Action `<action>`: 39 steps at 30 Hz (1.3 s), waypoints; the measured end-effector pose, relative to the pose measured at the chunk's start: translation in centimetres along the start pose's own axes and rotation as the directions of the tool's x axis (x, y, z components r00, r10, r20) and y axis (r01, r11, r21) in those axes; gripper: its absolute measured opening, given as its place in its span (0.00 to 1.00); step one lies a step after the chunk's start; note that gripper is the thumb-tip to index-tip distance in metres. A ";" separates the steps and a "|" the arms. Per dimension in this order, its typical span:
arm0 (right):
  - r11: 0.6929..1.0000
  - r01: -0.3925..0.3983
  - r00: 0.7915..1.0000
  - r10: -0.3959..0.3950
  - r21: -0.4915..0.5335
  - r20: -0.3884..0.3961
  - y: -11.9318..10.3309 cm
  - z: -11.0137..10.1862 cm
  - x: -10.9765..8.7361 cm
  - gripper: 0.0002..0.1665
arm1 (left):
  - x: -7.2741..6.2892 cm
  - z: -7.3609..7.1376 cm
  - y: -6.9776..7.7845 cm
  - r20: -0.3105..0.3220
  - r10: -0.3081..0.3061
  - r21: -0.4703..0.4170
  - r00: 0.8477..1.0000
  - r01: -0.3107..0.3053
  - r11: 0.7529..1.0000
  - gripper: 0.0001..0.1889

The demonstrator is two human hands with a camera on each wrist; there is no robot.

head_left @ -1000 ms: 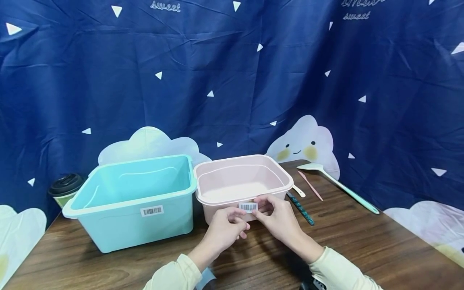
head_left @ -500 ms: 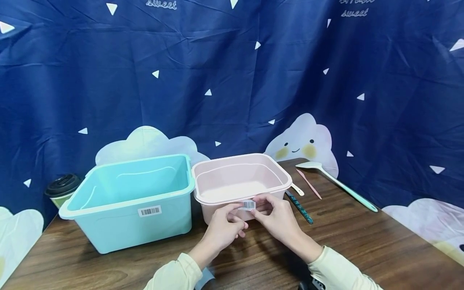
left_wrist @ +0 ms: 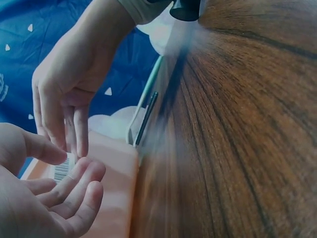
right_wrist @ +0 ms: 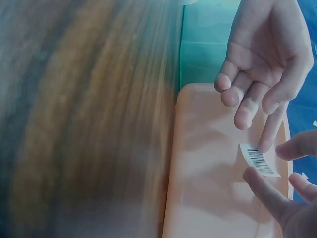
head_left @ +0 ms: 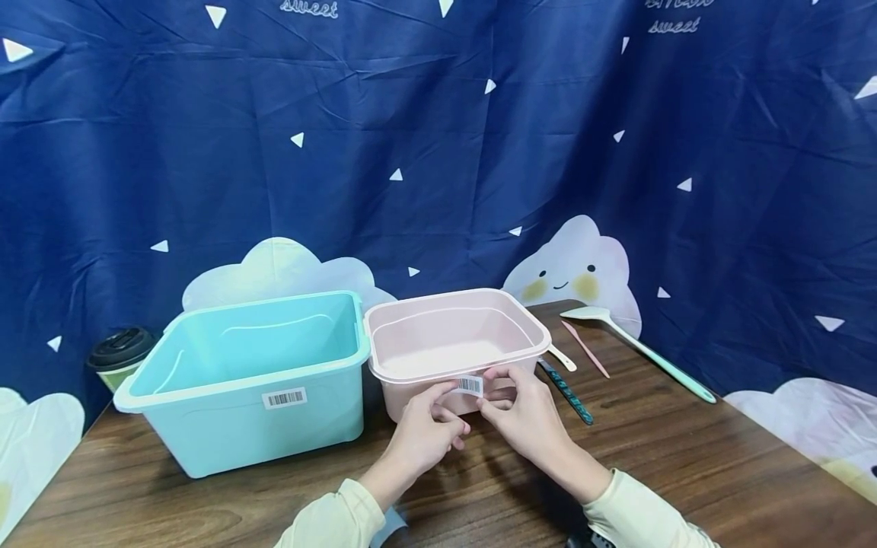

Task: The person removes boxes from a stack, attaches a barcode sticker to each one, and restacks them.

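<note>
While both hands work at the front wall of the pink tub [head_left: 452, 335], the barcode label [head_left: 470, 385] sits just under the tub's front rim, its left end curling off the plastic. The left hand [head_left: 425, 434] has its index fingertip and thumb closed on that loose left end, the remaining fingers loosely curled beneath; the right wrist view shows the fingertip touching the label's near corner. The right hand [head_left: 524, 415] holds the label's right end, thumb below and index finger above, pinching it against or just off the wall; which of the two cannot be settled from these views. The wrist views are smeared across the tabletop, so finer contact is uncertain.

The pink tub stands on the wooden table [head_left: 685, 457], just beside the teal tub [head_left: 253, 380] at its left, their rims apparently touching. The teal tub carries its own barcode label [head_left: 284, 397] flat on its front wall. Right of the pink tub lie a dark patterned utensil [head_left: 567, 392], a pink stick [head_left: 585, 350] and a mint long-handled spatula [head_left: 637, 346]. A lidded cup [head_left: 122, 354] stands behind the teal tub's left corner. A blue cloud-print curtain [head_left: 438, 152] backs the table.
</note>
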State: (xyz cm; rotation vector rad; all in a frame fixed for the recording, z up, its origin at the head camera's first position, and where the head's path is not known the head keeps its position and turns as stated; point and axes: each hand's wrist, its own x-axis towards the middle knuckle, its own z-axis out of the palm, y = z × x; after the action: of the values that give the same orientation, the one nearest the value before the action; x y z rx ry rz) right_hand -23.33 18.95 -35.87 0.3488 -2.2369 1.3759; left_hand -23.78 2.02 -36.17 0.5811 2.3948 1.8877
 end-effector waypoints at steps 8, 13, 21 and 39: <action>1.000 0.003 1.000 -0.003 -0.001 -0.008 0.2 0.0 0.0 0.19 | 0.1 0.0 0.1 0.000 -0.002 0.026 1.000 0.002 1.000 0.31; 1.000 -0.008 1.000 0.008 -0.022 -0.012 0.2 -0.1 0.0 0.18 | 0.0 0.1 0.1 0.000 0.004 0.015 1.000 -0.004 1.000 0.31; 0.989 -0.042 0.998 0.049 -0.140 0.046 0.3 -0.3 0.0 0.17 | 0.0 0.1 0.2 0.008 0.002 -0.001 1.000 -0.002 1.000 0.32; 0.977 -0.026 0.987 0.058 -0.209 0.147 0.1 -0.7 0.4 0.23 | -0.1 -0.7 0.0 -0.022 -0.079 -0.008 0.997 0.078 0.997 0.30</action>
State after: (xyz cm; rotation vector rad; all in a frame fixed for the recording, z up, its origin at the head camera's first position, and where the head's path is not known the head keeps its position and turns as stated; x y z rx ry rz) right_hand -23.49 19.68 -35.49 0.3461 -2.5003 1.1563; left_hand -23.83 1.37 -36.00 0.4609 2.3852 1.8803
